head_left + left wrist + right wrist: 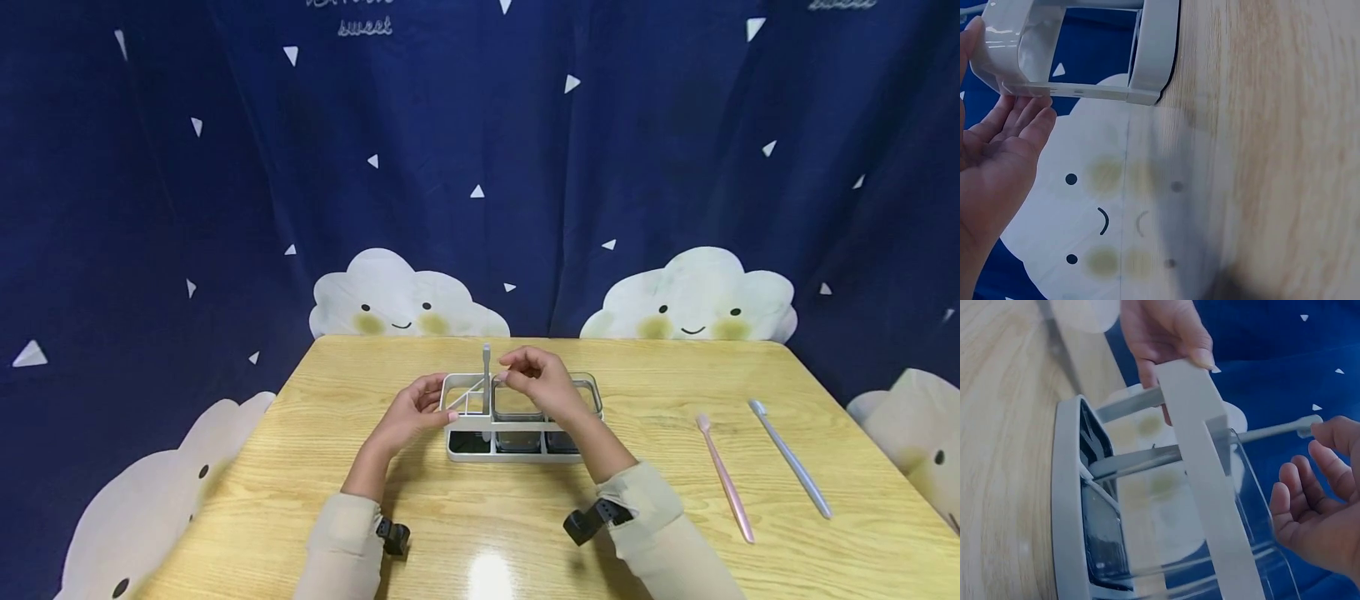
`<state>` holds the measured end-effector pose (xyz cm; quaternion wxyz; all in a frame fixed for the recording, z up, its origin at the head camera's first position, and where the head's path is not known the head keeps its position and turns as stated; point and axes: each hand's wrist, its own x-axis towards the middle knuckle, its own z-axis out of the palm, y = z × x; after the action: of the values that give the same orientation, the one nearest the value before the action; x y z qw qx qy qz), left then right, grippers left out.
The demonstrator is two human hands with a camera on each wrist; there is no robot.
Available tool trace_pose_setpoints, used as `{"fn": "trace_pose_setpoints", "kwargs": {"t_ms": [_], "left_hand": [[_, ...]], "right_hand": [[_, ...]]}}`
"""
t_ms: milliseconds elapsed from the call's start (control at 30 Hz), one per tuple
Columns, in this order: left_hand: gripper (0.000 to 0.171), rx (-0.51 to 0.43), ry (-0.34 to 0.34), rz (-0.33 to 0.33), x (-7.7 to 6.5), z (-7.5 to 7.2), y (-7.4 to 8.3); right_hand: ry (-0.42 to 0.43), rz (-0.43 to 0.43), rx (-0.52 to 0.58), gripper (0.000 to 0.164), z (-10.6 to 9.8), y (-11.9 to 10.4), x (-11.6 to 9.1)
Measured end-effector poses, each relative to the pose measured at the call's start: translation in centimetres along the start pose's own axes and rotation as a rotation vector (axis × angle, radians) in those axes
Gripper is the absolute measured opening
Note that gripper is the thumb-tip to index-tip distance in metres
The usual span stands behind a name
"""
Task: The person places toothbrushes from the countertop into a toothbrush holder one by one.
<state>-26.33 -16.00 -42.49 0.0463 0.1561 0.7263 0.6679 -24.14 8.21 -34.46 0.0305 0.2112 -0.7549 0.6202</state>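
A white toothbrush holder (468, 423) stands upright on the table, with clear cups (517, 442) in its middle and right sections. My left hand (411, 413) grips its left end, thumb on the front of the upper frame and fingers behind. A grey toothbrush (486, 375) stands in the slotted left section, its head upward. Just right of that brush's top is my right hand (542, 385), thumb and fingers loosely bent with a gap to the brush in the head view. In the right wrist view, a fingertip overlaps the end of the grey toothbrush (1266, 432).
On the right of the wooden table (300, 500) lie a pink toothbrush (726, 479) and a blue toothbrush (791, 460), apart from each other. A dark blue curtain (480, 125) with cloud prints hangs behind the table.
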Motion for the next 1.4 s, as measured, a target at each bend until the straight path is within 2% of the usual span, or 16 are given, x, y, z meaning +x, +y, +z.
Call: {"fn": "trace_pose_setpoints", "kwargs": {"t_ms": [433,667,900,1033,1267,1400], "left_hand": [[0.066,0.005,-0.036,0.022,-0.2,0.2,-0.1],[0.069,0.005,-0.080,-0.019,-1.1,0.6,2.7],[0.070,0.036,-0.079,-0.038,-1.0,0.5,2.8],[0.071,0.046,-0.087,-0.039,-1.1,0.4,2.8],[0.070,0.045,-0.088,-0.026,-1.1,0.4,3.1],[0.071,0.043,-0.094,-0.031,-1.0,0.4,3.3]], "right_hand": [[-0.053,-0.063,-0.072,0.020,-2.0,0.2,-1.8],[-0.087,-0.047,-0.062,0.024,-3.3,0.3,-2.5],[-0.093,-0.045,-0.085,0.023,-4.0,0.0,-3.0],[-0.101,-0.056,-0.091,0.022,-4.8,0.5,-3.3],[-0.127,-0.052,-0.080,0.028,-6.5,3.2,-3.0],[-0.141,-0.050,-0.062,0.029,-7.4,3.2,-3.1]]}}
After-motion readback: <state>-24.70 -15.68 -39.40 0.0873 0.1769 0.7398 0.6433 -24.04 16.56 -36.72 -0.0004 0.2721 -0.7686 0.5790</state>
